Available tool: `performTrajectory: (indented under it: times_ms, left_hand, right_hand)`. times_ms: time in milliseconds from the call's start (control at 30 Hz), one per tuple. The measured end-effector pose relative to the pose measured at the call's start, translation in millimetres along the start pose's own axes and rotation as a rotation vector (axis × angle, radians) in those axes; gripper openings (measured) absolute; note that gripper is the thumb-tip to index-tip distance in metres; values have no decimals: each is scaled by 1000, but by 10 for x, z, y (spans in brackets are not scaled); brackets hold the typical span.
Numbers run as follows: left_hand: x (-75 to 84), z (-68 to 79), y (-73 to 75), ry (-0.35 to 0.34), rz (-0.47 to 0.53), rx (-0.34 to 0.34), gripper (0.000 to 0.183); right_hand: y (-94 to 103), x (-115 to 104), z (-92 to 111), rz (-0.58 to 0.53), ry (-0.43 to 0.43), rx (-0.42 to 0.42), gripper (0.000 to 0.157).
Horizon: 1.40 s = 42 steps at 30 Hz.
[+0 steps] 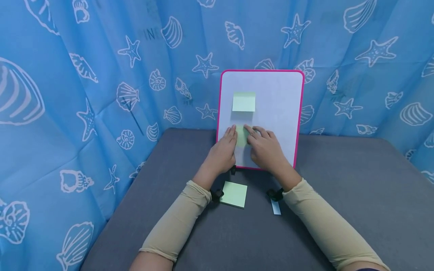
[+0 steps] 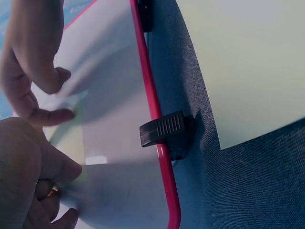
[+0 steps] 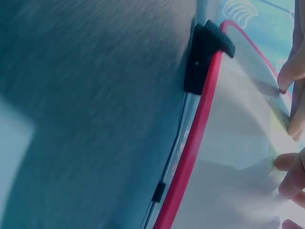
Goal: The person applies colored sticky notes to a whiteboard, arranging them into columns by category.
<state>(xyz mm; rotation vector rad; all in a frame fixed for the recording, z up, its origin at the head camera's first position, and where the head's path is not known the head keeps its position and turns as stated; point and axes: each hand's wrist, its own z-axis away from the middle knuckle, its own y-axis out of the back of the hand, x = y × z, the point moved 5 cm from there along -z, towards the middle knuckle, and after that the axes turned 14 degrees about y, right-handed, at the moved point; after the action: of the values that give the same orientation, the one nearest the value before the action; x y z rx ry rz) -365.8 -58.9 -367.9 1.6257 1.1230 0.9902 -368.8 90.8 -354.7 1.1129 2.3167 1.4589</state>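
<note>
Both hands meet at a pale green sticky note [image 1: 241,136] on the lower left part of a pink-rimmed whiteboard [image 1: 279,98]. My left hand [image 1: 222,152] lays its extended fingers along the note's left side. From the right, my right hand [image 1: 267,150] touches the note near its top with an extended index finger, the other fingers bent. In the left wrist view, part of the same note [image 2: 71,138] shows between the two hands. A second green sticky note [image 1: 243,102] hangs above it, its lower edge standing away from the board.
A pad of green sticky notes [image 1: 234,194] lies on the dark grey table [image 1: 339,195] below the board. Close to the right wrist is a small pale strip [image 1: 276,207]. Black clips [image 2: 164,131] grip the board's bottom rim. Behind hangs a blue shell-patterned curtain [image 1: 142,101].
</note>
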Motion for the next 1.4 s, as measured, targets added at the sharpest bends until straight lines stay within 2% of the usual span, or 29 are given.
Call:
performTrajectory:
  times_ms: [233, 567, 800, 1000, 1400]
  left_hand:
    - [-1, -6, -20, -6, -16, -11, 64]
    - [2, -12, 4, 1, 17, -3, 64]
    - [-10, 10, -2, 4, 14, -10, 64]
    - [4, -1, 23, -15, 19, 17, 65]
    - [-6, 26, -3, 7, 19, -9, 65]
  right_hand:
    - [61, 79, 80, 11, -47, 13, 16]
    - [75, 166, 125, 4, -83, 42, 15]
    - [23, 144, 148, -18, -73, 72, 14]
    - [67, 153, 143, -7, -54, 112, 13]
    - [67, 133, 178, 2, -30, 114, 16]
